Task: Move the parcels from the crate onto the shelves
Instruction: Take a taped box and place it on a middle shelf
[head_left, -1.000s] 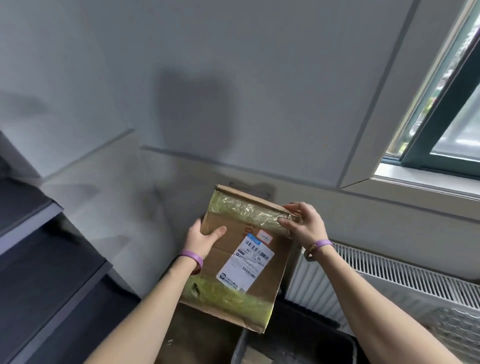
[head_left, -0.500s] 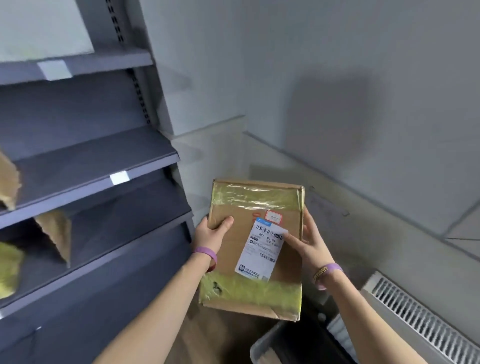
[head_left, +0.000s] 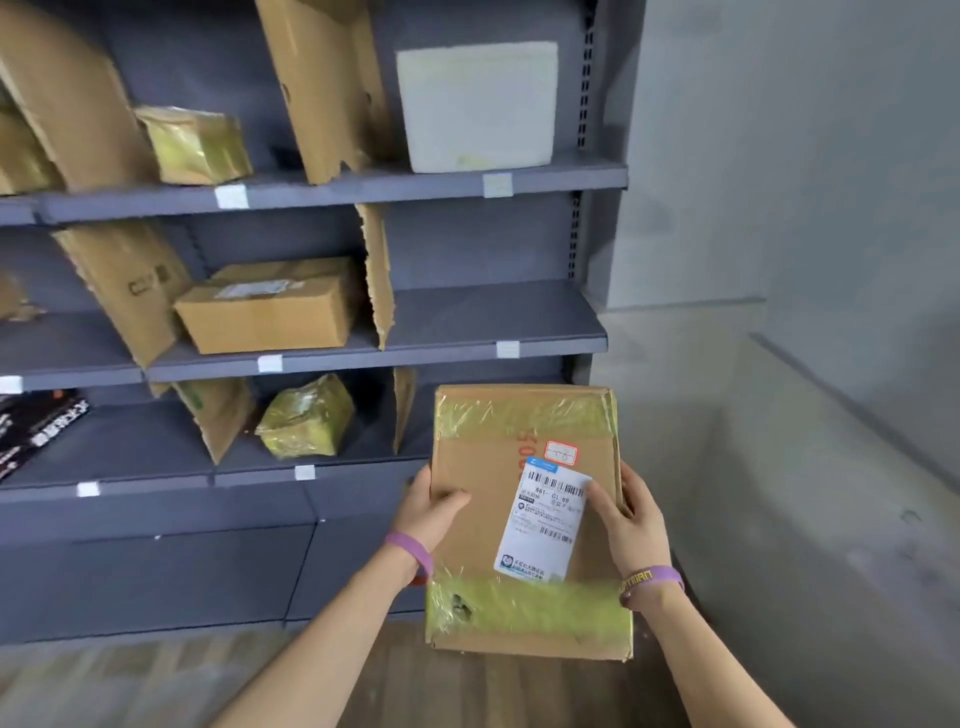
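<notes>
I have one parcel (head_left: 524, 519) in hand, clear of any surface, held up in front of the right end of the lowest shelf (head_left: 249, 480). My left hand (head_left: 431, 512) grips its left edge, thumb flat on the front face and fingers hidden behind. My right hand (head_left: 631, 519) holds the right edge the same way, with the thumb lying over the corner of the shipping label (head_left: 545, 519).

I judge the task to be partly done. Several parcels already sit on the shelves: a white foam box (head_left: 477, 106) at the right end of the top shelf (head_left: 363, 189), a small yellow-taped parcel (head_left: 195, 145) further left on it, a brown carton (head_left: 270, 306) on the middle shelf (head_left: 441, 353), and a yellow-wrapped bundle (head_left: 306, 418) on the lowest one. Torn cardboard dividers (head_left: 376, 275) split the shelves into bays, and the bay at the right end of the middle shelf looks free. This parcel is not yet placed. The crate is out of view, so I cannot tell how many are left.

The parcel is a flat brown cardboard box, taller than it is wide. Bands of yellowish glossy tape wrap its top and bottom ends, and the lower band has a dark tear near the left corner. A small red-edged sticker (head_left: 561, 453) sits just above the white barcode label.
</notes>
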